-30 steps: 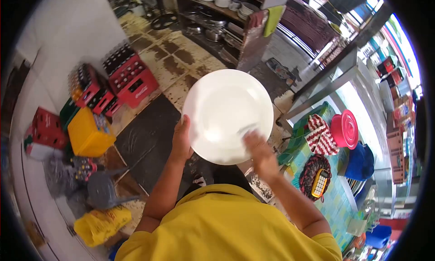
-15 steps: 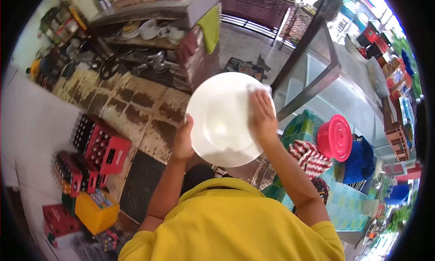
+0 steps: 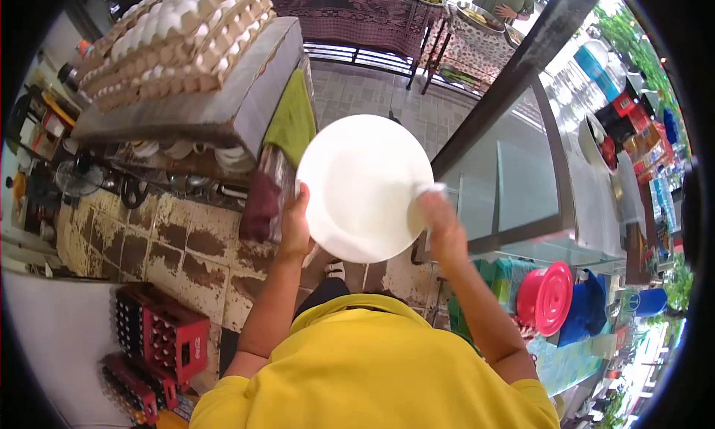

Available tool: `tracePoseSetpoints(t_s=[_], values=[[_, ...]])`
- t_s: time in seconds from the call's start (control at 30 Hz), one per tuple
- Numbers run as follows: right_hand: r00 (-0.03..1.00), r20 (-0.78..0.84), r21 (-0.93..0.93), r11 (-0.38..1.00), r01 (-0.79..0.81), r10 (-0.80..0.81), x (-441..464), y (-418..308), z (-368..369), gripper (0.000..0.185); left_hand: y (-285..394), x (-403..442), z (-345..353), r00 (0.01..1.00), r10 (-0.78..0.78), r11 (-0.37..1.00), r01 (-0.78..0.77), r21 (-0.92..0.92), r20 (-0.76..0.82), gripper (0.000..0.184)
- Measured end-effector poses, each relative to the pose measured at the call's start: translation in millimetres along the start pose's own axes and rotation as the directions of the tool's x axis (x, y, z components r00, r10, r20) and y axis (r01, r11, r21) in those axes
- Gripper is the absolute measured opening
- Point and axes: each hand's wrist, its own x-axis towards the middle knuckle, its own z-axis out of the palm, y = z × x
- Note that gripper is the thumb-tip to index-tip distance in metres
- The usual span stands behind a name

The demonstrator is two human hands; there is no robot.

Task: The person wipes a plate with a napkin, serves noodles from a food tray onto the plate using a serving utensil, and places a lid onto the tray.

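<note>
A round white plate is held up in front of my chest, its face turned up toward me. My left hand grips its left rim, thumb on top and the other fingers hidden beneath. At the right rim is my right hand, smeared by motion, with its fingers closed on a small white wiping cloth or tissue. Whether the cloth is paper or fabric I cannot tell.
Stacked egg trays top a counter on the left, where a green towel hangs. Bottle crates stand lower left. On the right are a glass cabinet and a pink lidded container. A person stands behind the far food table.
My right hand has slid down along the plate's right rim with the cloth. The view has shifted forward, bringing the egg trays and far tables further into sight.
</note>
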Motion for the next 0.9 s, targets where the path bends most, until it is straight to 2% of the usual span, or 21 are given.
tracePoseSetpoints(t_s=[0.07, 0.1, 0.17, 0.2, 0.23, 0.27, 0.33, 0.4, 0.47, 0.5, 0.53, 0.6, 0.63, 0.67, 0.7, 0.73, 0.8, 0.87, 0.9], values=[[0.977, -0.181, 0.054, 0.993, -0.107, 0.115, 69.1, 0.5, -20.0, 0.057, -8.1, 39.7, -10.9, 0.996, -0.065, 0.996, 0.061, 0.064, 0.061, 0.052], [0.968, -0.227, 0.216, 0.975, -0.052, 0.102, 94.4, -6.4, -13.7, 0.063, -9.9, 62.7, -10.0, 0.991, -0.089, 0.992, 0.079, 0.096, 0.1, 0.05], [0.993, -0.096, 0.253, 0.963, 0.087, -0.065, 127.8, -28.3, 8.9, 0.069, -14.1, 93.4, 14.4, 0.987, -0.157, 0.985, 0.155, 0.071, 0.035, 0.046], [0.993, -0.064, 0.356, 0.927, 0.12, -0.104, 144.0, -37.2, 29.1, 0.067, -17.2, 107.9, 33.5, 0.983, -0.186, 0.981, 0.185, 0.055, 0.007, 0.045], [0.996, -0.039, 0.326, 0.941, 0.094, -0.086, 163.5, -42.3, 42.5, 0.066, -5.9, 114.7, 65.8, 0.997, -0.033, 0.997, 0.038, -0.073, 0.067, 0.037], [0.988, -0.102, 0.238, 0.961, 0.138, -0.117, 183.2, -28.5, 48.5, 0.064, -9.8, 132.2, 68.1, 0.993, -0.083, 0.992, 0.091, -0.088, 0.087, 0.038], [0.988, -0.14, 0.195, 0.976, 0.093, -0.066, 228.4, 17.5, 51.8, 0.062, -17.3, 177.1, 71.9, 0.979, -0.168, 0.975, 0.182, -0.129, 0.113, 0.038], [0.968, -0.251, 0.09, 0.996, 0.001, 0.022, 269.1, 70.9, 46.6, 0.061, -19.2, 204.4, 79.1, 0.975, -0.2, 0.98, 0.201, -0.008, 0.094, 0.04], [0.918, -0.372, 0.112, 0.989, -0.099, 0.134, 309.4, 125.2, 55.8, 0.064, -15.0, 249.4, 102.1, 0.984, -0.146, 0.985, 0.135, 0.111, 0.099, 0.04], [0.916, -0.383, 0.193, 0.98, -0.047, 0.12, 327.9, 131.0, 54.8, 0.063, -29.1, 275.4, 107.1, 0.971, -0.149, 0.988, 0.154, -0.011, 0.187, 0.04], [0.916, -0.387, 0.273, 0.962, -0.001, 0.111, 344.7, 129.4, 57.1, 0.061, -33.6, 294.7, 119.6, 0.976, -0.142, 0.989, 0.148, -0.026, 0.163, 0.039], [0.964, -0.264, 0.42, 0.904, 0.083, 0.034, 359.4, 122.8, 74.3, 0.058, -40.2, 340.7, 145.4, 0.985, -0.117, 0.991, 0.124, -0.056, 0.124, 0.039], [0.985, -0.173, 0.43, 0.901, 0.059, 0.018, 362.7, 106.7, 62.5, 0.058, -48.3, 367.1, 144.6, 0.992, -0.099, 0.985, 0.109, -0.134, 0.08, 0.038], [0.992, -0.124, 0.425, 0.904, 0.05, 0.003, 364.6, 117.6, 68.2, 0.06, -53.7, 391.2, 138.2, 0.99, -0.12, 0.973, 0.131, -0.188, 0.069, 0.04], [0.995, -0.042, 0.373, 0.923, 0.096, -0.086, 365.7, 131.1, 66.7, 0.061, -50.0, 410.6, 141.1, 0.991, -0.126, 0.962, 0.131, -0.241, 0.035, 0.043], [0.997, 0.016, 0.358, 0.931, 0.069, -0.08, 361.6, 142.5, 60.6, 0.061, -44.6, 426.7, 146.8, 0.991, -0.136, 0.946, 0.129, -0.298, -0.003, 0.046], [0.989, 0.123, 0.318, 0.947, 0.039, -0.082, 362.8, 168.0, 42.4, 0.06, -26.3, 457.2, 153.3, 0.995, -0.09, 0.961, 0.099, -0.259, 0.045, 0.055], [0.998, 0.054, 0.146, 0.989, -0.037, 0.03, 377.8, 219.0, 49.8, 0.059, -18.0, 493.1, 153.5, 0.999, -0.05, 0.978, 0.05, -0.201, 0.007, 0.055], [0.997, -0.041, 0.045, 0.997, -0.061, 0.063, 392.6, 253.5, 59.6, 0.059, -19.0, 508.1, 154.6, 0.997, -0.076, 0.979, 0.079, -0.188, 0.022, 0.054]])
